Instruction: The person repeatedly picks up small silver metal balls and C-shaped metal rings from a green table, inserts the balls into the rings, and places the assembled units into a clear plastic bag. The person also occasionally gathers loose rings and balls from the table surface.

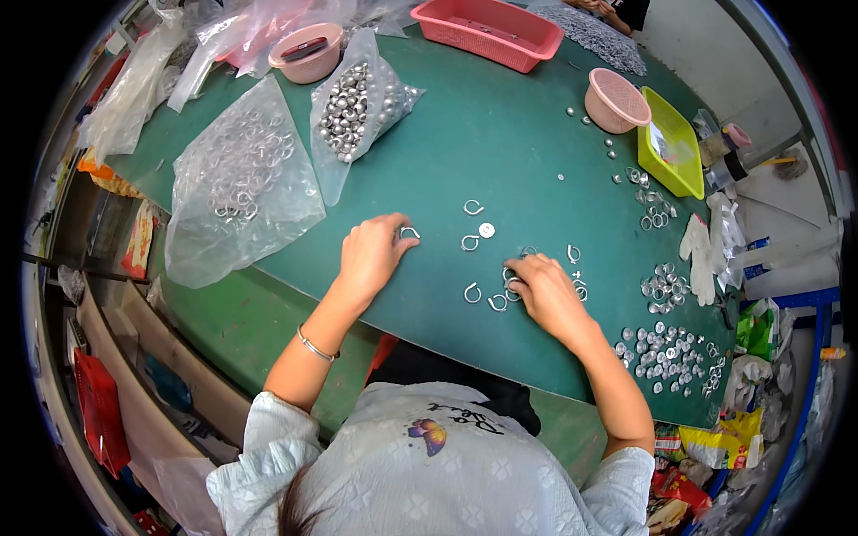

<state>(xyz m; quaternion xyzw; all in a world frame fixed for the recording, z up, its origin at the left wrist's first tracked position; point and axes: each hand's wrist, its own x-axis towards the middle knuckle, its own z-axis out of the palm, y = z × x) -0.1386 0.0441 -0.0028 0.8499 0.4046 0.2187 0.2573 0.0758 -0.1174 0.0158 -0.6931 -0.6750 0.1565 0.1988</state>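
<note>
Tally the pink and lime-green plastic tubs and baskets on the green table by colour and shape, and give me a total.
Round pale-pink plastic tubs: 2
Rectangular coral-pink plastic basket: 1
Rectangular lime-green plastic basket: 1
Total: 4

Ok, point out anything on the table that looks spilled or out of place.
Nothing looks clearly spilled. Only a few small silver pieces seem stray, strung out beside the round pink basket near the yellow-green tray, apart from the denser metal clusters; that may be deliberate.
</note>
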